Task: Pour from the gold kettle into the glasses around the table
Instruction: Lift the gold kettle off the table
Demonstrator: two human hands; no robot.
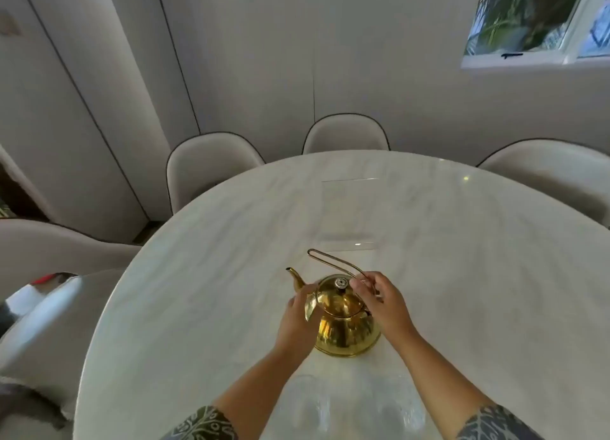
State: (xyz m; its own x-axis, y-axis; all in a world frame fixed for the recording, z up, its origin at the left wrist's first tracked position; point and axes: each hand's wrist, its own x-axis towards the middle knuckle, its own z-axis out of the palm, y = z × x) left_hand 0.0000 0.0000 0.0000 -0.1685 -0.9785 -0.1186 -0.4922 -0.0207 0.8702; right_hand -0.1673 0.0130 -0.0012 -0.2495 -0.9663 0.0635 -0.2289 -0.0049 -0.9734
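A gold kettle [346, 327] stands upright on the white marble table [204, 307], its thin spout pointing left and its wire handle leaning away from me. My right hand [383, 302] pinches the handle near its right hinge. At the kettle's left side, just below the spout, my left hand [295, 320] rests against the body. Clear glasses [310, 403] stand close together at the near edge between my forearms; they are blurred and hard to separate.
Cream upholstered chairs [211, 165] ring the far and left sides of the round table. A flat clear plate or panel [350, 215] lies on the tabletop beyond the kettle. A window [534, 20] sits in the upper right wall.
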